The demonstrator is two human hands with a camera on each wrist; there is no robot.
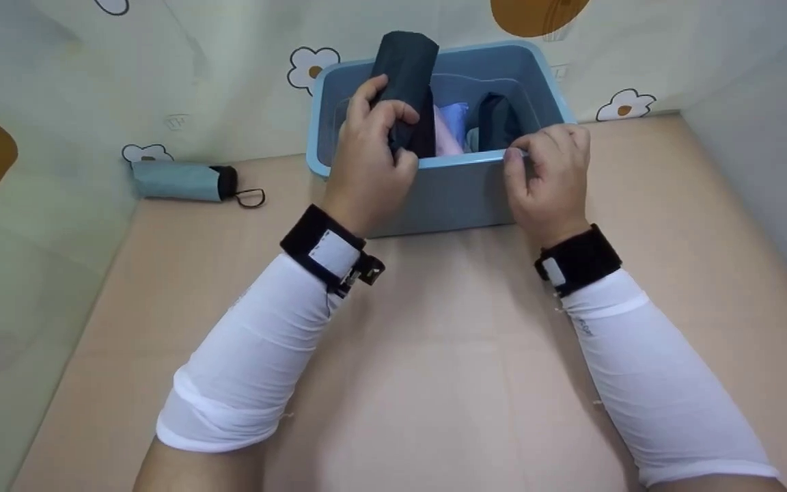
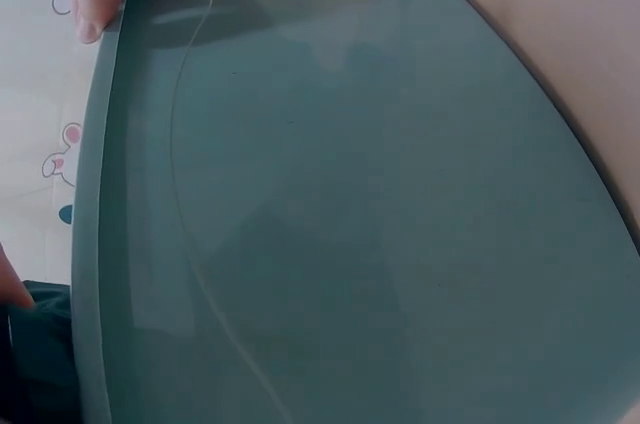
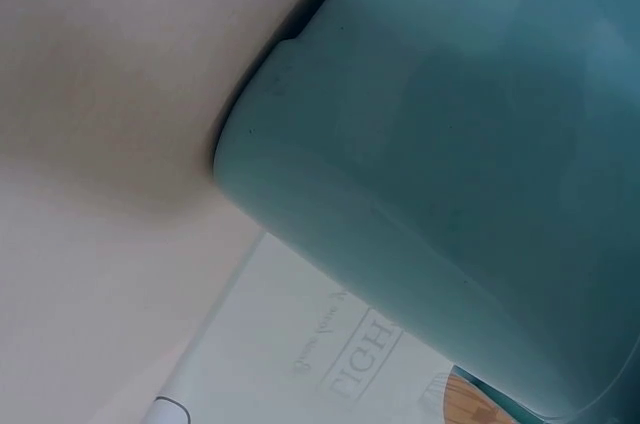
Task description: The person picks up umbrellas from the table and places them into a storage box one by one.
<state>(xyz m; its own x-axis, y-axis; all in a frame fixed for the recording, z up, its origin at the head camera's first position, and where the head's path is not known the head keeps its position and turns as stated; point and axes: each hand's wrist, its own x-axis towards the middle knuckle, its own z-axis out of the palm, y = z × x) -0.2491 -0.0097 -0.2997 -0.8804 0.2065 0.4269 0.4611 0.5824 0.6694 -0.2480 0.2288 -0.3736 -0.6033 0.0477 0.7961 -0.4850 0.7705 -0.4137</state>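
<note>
A dark green folded umbrella leans up out of the blue-grey plastic bin, its lower end inside near the front wall. Fingers of my left hand curl round it at the front rim. In the left wrist view only a dark part of the umbrella shows at the lower left edge. My right hand grips the bin's front rim near the right corner. Within the bin lie another dark rolled item, something pink and something blue-violet, partly hidden by the front wall.
A light teal folded umbrella with a black end and wrist loop lies on the table, left of the bin. Behind the bin hangs a pale cloth with flower prints. A grey-white wall bounds the right side.
</note>
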